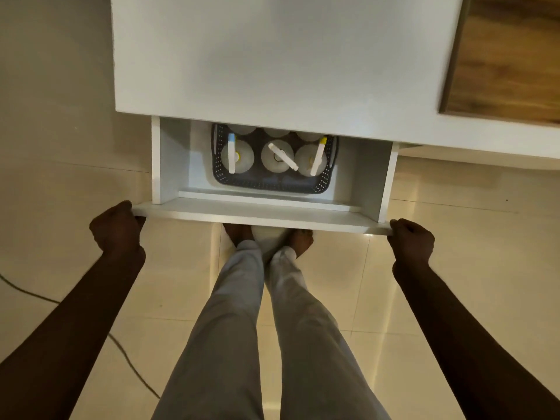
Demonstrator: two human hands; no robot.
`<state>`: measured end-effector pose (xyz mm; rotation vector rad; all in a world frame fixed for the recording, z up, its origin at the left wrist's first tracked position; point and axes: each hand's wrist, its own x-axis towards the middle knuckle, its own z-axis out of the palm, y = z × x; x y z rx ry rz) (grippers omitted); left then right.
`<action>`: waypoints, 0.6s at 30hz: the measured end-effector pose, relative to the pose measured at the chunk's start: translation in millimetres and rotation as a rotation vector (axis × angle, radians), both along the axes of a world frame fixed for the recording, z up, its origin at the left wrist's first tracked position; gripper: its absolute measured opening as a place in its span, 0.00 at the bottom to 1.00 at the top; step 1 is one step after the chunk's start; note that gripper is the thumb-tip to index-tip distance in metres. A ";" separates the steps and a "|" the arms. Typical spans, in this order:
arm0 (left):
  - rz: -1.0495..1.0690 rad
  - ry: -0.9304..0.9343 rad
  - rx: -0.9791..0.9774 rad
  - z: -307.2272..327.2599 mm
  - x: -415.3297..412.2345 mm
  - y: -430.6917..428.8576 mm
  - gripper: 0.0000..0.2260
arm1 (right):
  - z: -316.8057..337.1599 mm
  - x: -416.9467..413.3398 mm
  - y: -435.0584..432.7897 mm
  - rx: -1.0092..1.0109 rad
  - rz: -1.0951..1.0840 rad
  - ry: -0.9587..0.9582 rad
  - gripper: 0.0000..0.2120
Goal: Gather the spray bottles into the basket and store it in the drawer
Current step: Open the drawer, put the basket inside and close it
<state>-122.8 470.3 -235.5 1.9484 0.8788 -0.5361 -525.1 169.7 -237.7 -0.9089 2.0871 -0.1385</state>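
Note:
A white drawer [260, 214] stands partly pulled out from under a white countertop [272, 56]. Inside it sits a dark perforated basket [272, 183] holding several white spray bottles [277, 157], seen from above with their nozzles up; the back row is half hidden under the countertop edge. My left hand [116, 230] grips the left end of the drawer front. My right hand [410, 241] grips its right end.
My legs in grey trousers and bare feet stand on glossy cream floor tiles directly below the drawer front. A thin cable [127, 356] trails across the floor at the lower left. A wooden surface [509, 56] lies at the upper right.

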 end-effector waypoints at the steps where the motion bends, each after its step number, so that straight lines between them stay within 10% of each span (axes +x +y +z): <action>1: -0.021 0.017 0.013 0.6 4.9 -5.6 0.06 | 1.1 5.2 -5.0 -0.017 0.007 -0.001 0.14; 18: 0.149 -0.063 -0.274 13.7 55.3 -107.7 0.12 | 13.9 90.4 -78.5 -0.163 -0.296 -0.298 0.16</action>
